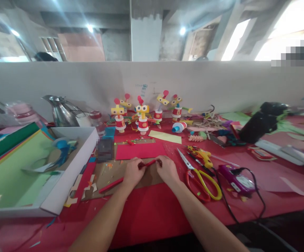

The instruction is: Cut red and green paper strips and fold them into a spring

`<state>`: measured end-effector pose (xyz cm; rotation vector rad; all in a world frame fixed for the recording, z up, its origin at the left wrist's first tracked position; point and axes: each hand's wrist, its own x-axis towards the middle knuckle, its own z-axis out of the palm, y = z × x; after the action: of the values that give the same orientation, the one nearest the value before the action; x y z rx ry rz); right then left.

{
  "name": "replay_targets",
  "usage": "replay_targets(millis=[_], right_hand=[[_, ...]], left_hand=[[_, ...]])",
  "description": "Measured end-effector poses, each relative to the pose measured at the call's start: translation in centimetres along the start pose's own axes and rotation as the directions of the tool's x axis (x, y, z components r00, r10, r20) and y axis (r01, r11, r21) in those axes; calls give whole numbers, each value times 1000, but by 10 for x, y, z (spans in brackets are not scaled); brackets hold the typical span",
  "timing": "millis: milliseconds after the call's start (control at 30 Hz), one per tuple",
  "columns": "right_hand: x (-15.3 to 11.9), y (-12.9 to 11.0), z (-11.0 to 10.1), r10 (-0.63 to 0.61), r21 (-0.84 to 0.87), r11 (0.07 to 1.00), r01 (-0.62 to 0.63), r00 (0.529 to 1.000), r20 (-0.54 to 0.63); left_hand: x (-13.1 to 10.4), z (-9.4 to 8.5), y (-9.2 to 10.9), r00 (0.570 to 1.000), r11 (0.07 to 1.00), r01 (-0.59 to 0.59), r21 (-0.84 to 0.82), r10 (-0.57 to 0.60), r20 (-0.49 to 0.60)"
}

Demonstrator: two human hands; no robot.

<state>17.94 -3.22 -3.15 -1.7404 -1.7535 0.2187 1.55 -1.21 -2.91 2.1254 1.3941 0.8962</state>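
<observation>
A narrow red paper strip (pixel 150 163) stretches between my hands over the brown cardboard (pixel 149 177). My left hand (pixel 134 171) pinches its left end, and my right hand (pixel 167 169) pinches the other end with thumb and fingers. Another length of red paper (pixel 111 184) slants out to the left of my left hand; whether it joins the held strip is hidden. Just beyond my fingers lies a flat red paper sheet (pixel 138 151). Scissors (pixel 197 178) with red and yellow handles rest to the right of my right hand, blades slightly apart.
Several paper-cup figures (pixel 142 122) stand along the white partition. At left is a white box (pixel 70 147) with coloured paper and tape. A yellow glue gun (pixel 205 157) and a purple corded device (pixel 237 180) lie at right. A metal jug (pixel 62 111) stands at back left.
</observation>
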Motion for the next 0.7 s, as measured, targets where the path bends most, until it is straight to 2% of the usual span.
replay_targets(millis=[167, 300, 433, 567, 633, 700], right_hand=[[-3, 0, -2, -71, -49, 996, 72, 997, 14], [-5, -4, -3, -83, -89, 992, 88, 995, 55], [-7, -11, -8, -59, -221, 971, 91, 987, 147], [-12, -23, -18, -49, -395, 908, 141, 971, 234], [-16, -29, -21, -53, -436, 884, 167, 963, 263], [-20, -32, -23, -60, -447, 875, 183, 959, 276]], left_hand=[[1, -1, -1, 1000, 1000, -13, 9, 13, 6], [2, 0, -1, 1000, 999, -19, 40, 18, 13], [-2, 0, 2, 998, 979, -66, 196, 60, 34], [-5, -1, 5, 985, 899, -169, 404, 141, 100], [-6, -2, 5, 980, 879, -194, 436, 158, 118], [-5, -3, 4, 983, 902, -179, 393, 146, 114]])
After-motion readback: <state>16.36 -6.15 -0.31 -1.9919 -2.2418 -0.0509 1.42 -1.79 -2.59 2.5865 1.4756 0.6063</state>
